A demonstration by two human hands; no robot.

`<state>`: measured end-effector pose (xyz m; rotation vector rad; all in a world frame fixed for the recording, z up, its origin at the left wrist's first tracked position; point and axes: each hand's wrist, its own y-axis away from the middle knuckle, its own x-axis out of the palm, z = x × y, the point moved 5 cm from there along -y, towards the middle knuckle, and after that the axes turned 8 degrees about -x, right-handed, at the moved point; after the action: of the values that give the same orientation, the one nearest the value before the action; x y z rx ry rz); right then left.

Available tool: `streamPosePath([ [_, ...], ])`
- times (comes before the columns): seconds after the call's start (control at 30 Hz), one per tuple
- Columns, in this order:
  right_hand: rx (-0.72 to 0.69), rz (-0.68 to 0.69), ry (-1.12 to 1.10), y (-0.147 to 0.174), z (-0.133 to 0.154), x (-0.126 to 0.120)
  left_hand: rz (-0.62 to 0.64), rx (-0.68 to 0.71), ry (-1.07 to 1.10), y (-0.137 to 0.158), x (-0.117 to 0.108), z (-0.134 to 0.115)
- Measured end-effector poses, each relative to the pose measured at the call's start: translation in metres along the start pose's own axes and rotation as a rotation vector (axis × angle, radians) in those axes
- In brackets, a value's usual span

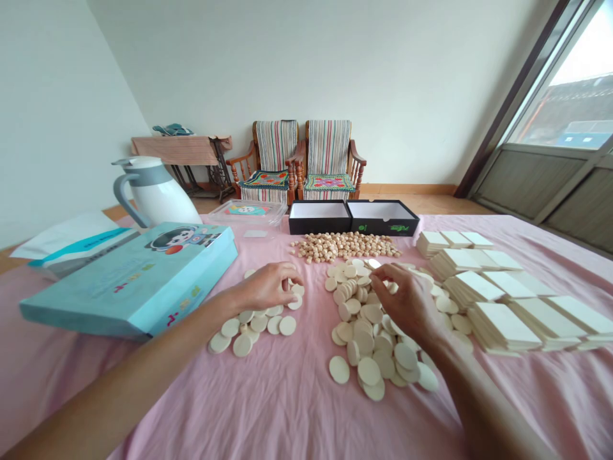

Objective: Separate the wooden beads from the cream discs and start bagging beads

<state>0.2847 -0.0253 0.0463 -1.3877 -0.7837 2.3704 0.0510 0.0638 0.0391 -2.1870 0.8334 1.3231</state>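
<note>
My left hand [269,285] hovers over a small spread of pale round wooden discs [242,345], its curled fingers and thumb a little apart. Discs show beneath and just beyond its fingertips. On the right, my right hand [406,299] is over a larger heap of the same discs [368,370], thumb and forefinger pinched at the heap's far side. A bright wooden disc [373,263] shows at those fingertips, partly covered by them. Some discs in this heap stand on edge in a leaning row, and others lie flat and overlapping.
Small wooden pieces [347,246] lie beyond the discs, before two black open boxes [320,225]. Stacked pale rectangular cards [507,326] fill the right side. At left are a blue box [129,281], a white jug [160,195] and a clear plastic container [246,211]. Pink cloth [287,409] covers the table.
</note>
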Motion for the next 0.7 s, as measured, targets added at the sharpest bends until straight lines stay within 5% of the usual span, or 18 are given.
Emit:
streamPosePath([
  [0.13,-0.041,0.091,0.010,0.004,0.007,0.017,-0.016,0.046,-0.103,0.019,0.010,-0.007],
  [0.33,-0.037,0.048,0.053,0.007,0.002,0.026,-0.053,0.078,-0.148,0.025,0.020,-0.011],
  [0.7,-0.012,-0.122,0.035,0.005,-0.011,0.015,-0.168,-0.095,0.194,0.006,0.017,-0.017],
])
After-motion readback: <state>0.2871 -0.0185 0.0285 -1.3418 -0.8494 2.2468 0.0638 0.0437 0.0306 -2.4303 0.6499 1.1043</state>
